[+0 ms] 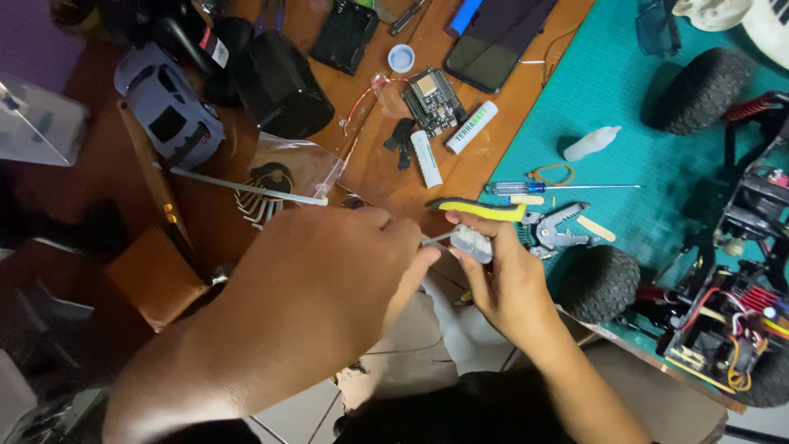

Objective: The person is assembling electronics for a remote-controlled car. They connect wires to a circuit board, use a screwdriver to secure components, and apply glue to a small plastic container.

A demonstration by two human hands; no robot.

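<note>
My left hand (345, 263) is closed on a thin metal tool (437, 238) whose tip reaches toward a small grey part (472, 241). My right hand (501, 279) pinches that grey part between thumb and fingers, just off the front edge of the wooden table (386, 177). Both hands hover over my lap. A yellow-handled wire stripper (526, 218) lies just beyond my right hand on the table edge. How the tool tip meets the part is hidden by my fingers.
A radio-controlled car chassis (740, 288) with black knobby tyres stands on the green cutting mat (625, 99) at right. A blue-handled screwdriver (542, 187), two white batteries (448, 140), a circuit board (431, 99), a phone (497, 41) and a grey car body shell (168, 107) lie around.
</note>
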